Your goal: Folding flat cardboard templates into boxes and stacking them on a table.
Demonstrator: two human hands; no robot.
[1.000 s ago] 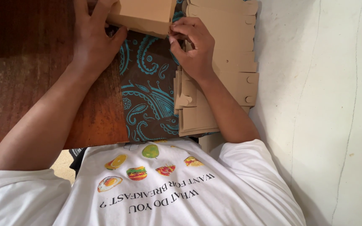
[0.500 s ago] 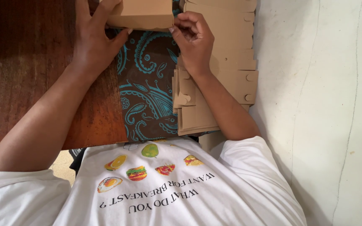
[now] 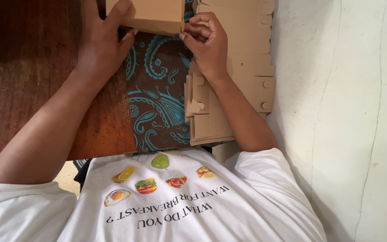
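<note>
A plain brown cardboard box, partly folded into shape (image 3: 151,15), sits at the far edge of the dark reddish wooden tabletop (image 3: 27,98), cut off by the top of the view, so its far side cannot be seen. The left hand (image 3: 101,47) is spread wide against the box's left side, thumb up on the near wall. The right hand (image 3: 207,42) is drawn narrow, its fingertips (image 3: 189,33) pinching at the box's near right corner, seemingly on a flap or tab.

The box already has upright walls and a squared near face, so most of the folding looks done; the right corner appears to be what remains, though whether the far side is closed cannot be told.

The box's long axis runs left to right, parallel to the table's far edge, its near wall facing the person.

Beneath it lies a brown cloth with turquoise paisley pattern (image 3: 157,103). Along the table's right edge, beside the pale wall (image 3: 337,112), a stack of flat die-cut cardboard blanks (image 3: 247,71) is still unfolded.
</note>
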